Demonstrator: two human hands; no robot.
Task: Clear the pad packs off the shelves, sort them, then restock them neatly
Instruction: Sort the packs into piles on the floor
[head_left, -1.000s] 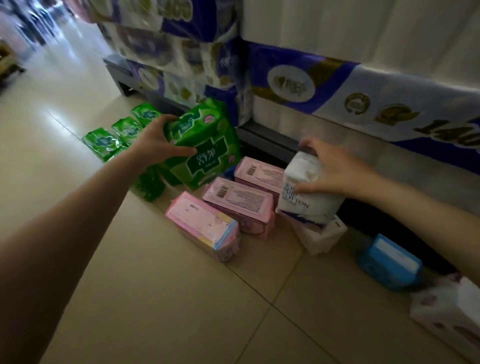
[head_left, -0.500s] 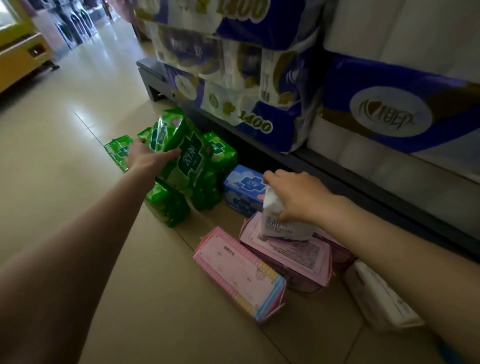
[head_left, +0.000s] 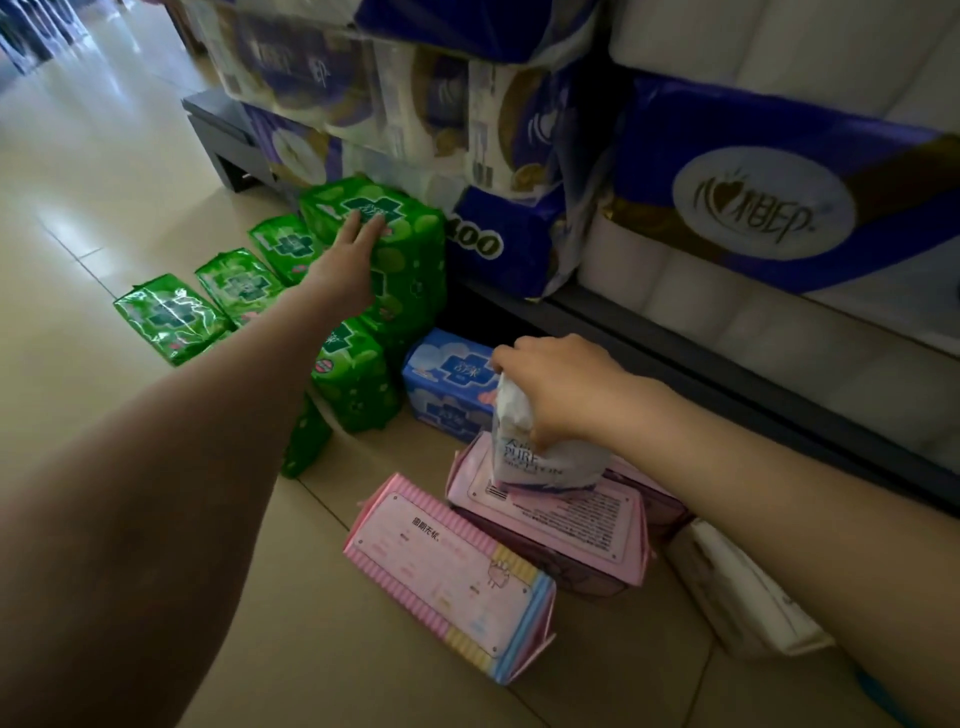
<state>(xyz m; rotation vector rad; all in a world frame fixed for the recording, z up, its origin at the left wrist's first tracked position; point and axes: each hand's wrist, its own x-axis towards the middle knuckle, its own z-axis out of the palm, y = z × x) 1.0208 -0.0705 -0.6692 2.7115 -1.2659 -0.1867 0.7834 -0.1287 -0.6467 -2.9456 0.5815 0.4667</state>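
The left hand lies flat, its grip wide, fingers straight on the tall green pad pack beside the blue pad pack on the floor, while the right hand pinches the white pad pack standing on a pink pack just in front of that blue one.
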